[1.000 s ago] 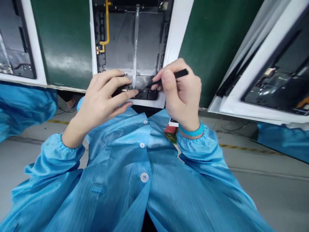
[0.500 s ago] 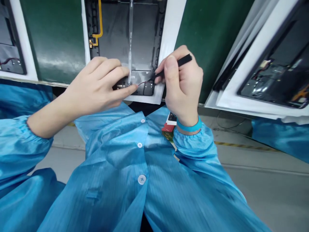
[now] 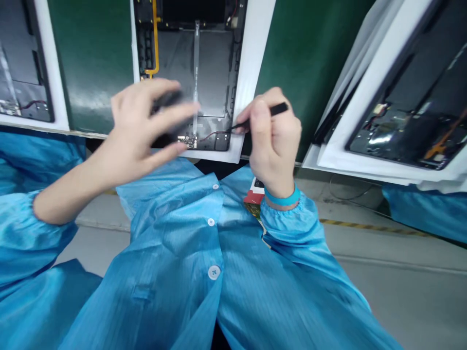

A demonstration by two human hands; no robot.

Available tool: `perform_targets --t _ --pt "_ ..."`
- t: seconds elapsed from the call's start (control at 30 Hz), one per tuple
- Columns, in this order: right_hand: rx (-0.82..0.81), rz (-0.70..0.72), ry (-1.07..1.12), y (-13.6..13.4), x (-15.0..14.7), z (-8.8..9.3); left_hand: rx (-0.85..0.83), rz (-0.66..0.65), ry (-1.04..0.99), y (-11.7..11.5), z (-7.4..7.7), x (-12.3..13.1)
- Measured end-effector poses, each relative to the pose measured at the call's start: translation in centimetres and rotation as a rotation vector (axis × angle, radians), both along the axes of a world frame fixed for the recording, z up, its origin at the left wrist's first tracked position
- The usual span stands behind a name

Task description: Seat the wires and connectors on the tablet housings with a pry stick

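An opened tablet back (image 3: 182, 63) lies in a white holder (image 3: 251, 58) in front of me. It shows a grey ribbon cable (image 3: 196, 73), a yellow flex strip (image 3: 156, 39) and a small circuit board (image 3: 188, 141) at its near edge. My right hand (image 3: 273, 141) pinches a thin black tool (image 3: 262, 115) whose tip touches the tablet's near right corner beside a red wire (image 3: 209, 135). My left hand (image 3: 142, 131) hovers over the near left part of the tablet, blurred, fingers stretched apart and holding nothing that I can make out.
More opened tablets in white holders sit at the left (image 3: 22, 73) and tilted at the right (image 3: 401, 116) on the green surface (image 3: 95, 58). Blue sleeves of other people show at the left (image 3: 36, 150) and right (image 3: 426, 209). A red and green object (image 3: 253, 199) is by my right wrist.
My left hand has lifted off the tablet's near edge and spread its fingers, uncovering the small circuit board. My right hand keeps the tool tip at the near right corner.
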State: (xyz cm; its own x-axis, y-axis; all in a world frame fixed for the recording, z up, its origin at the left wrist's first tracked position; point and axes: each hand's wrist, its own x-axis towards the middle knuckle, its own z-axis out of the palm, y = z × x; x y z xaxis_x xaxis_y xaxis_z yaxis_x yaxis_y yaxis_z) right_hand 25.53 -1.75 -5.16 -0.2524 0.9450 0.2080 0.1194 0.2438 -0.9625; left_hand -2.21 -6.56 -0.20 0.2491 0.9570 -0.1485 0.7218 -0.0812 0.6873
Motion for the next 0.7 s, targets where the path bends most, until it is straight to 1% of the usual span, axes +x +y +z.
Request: perform_targets --t 0.03,0.07,0.13,0.17,0.2,0.23,0.27,0.33,0.4,0.47,0.53,0.6,0.67,0.7 --pt "-0.030 -0.062 0.113 -0.2 -0.1 0.1 -0.001 0.121 -0.070 0.1 0.5 -0.8" --pt "-0.069 -0.117 0.228 -0.4 -0.1 0.3 -0.037 0.263 -0.174 0.2 1.1 -1.6" --pt "-0.176 -0.169 0.426 -0.8 -0.1 1.2 -0.207 0.531 -0.434 0.9 2.2 -2.5" --pt "-0.238 -0.166 0.493 -0.9 0.0 1.7 -0.289 0.621 -0.541 1.4 2.6 -2.6" --pt "-0.306 -0.151 0.536 -1.0 0.1 2.0 -0.365 0.676 -0.616 2.1 2.8 -2.6" --pt "-0.358 -0.142 0.573 -1.1 0.1 2.3 -0.396 0.699 -0.639 2.9 3.0 -2.5" --pt "-0.405 -0.128 0.598 -1.0 0.2 2.4 -0.394 0.715 -0.634 3.8 2.9 -2.4" --pt "-0.476 -0.100 0.642 -0.7 0.1 2.3 -0.430 0.716 -0.604 5.7 2.7 -2.4" --pt "-0.510 -0.086 0.664 -0.4 -0.2 2.1 -0.438 0.696 -0.565 7.3 2.2 -2.3" --pt "-0.512 -0.089 0.666 -0.2 -0.4 1.9 -0.420 0.663 -0.514 8.3 1.6 -2.0" --pt "-0.507 -0.093 0.658 -0.2 -0.6 1.9 -0.387 0.630 -0.456 8.8 1.1 -1.6" --pt "-0.504 -0.084 0.646 -0.3 -0.8 2.0 -0.331 0.615 -0.410 8.7 0.9 -1.6" --pt "-0.503 -0.073 0.630 -0.3 -0.8 1.9 -0.269 0.622 -0.377 8.1 1.5 -2.7" --pt "-0.504 -0.069 0.623 -0.3 -0.9 1.8 -0.239 0.633 -0.359 7.7 2.1 -3.9"
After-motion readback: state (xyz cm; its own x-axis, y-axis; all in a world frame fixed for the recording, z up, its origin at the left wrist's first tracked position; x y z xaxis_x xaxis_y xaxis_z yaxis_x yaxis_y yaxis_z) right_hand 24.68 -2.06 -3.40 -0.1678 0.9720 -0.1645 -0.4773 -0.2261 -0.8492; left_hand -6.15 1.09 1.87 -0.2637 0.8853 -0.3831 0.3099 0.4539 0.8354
